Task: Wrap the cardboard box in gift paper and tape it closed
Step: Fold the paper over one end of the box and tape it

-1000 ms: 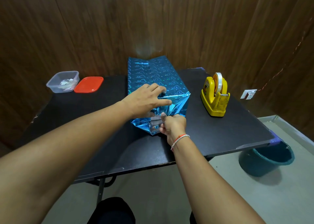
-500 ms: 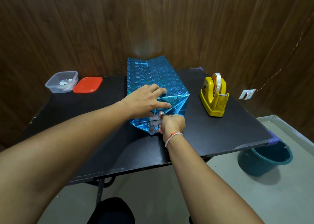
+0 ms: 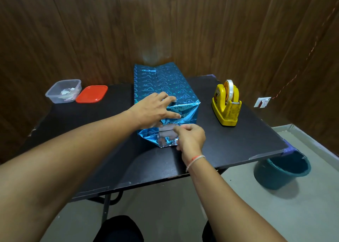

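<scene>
The box wrapped in shiny blue gift paper point(image 3: 165, 84) lies lengthwise in the middle of the black table point(image 3: 229, 146). My left hand point(image 3: 154, 109) rests flat on the box's near top edge, fingers straight, pressing the folded paper down. At the near end a silver-backed flap point(image 3: 165, 141) is folded up. A short strip of clear tape point(image 3: 167, 127) lies across the flap's top. My right hand point(image 3: 190, 137) is at the flap's right side, its curled fingers and thumb pinching the end of the strip.
A yellow tape dispenser point(image 3: 226, 104) stands to the right of the box. A clear plastic tub point(image 3: 63, 91) and its red lid point(image 3: 91, 94) sit at the far left. A teal bucket point(image 3: 280, 172) is on the floor by the table's right corner.
My right hand has shifted a little right and away from the flap's middle, uncovering the tape strip on the flap. The left hand stays pressed on the box.
</scene>
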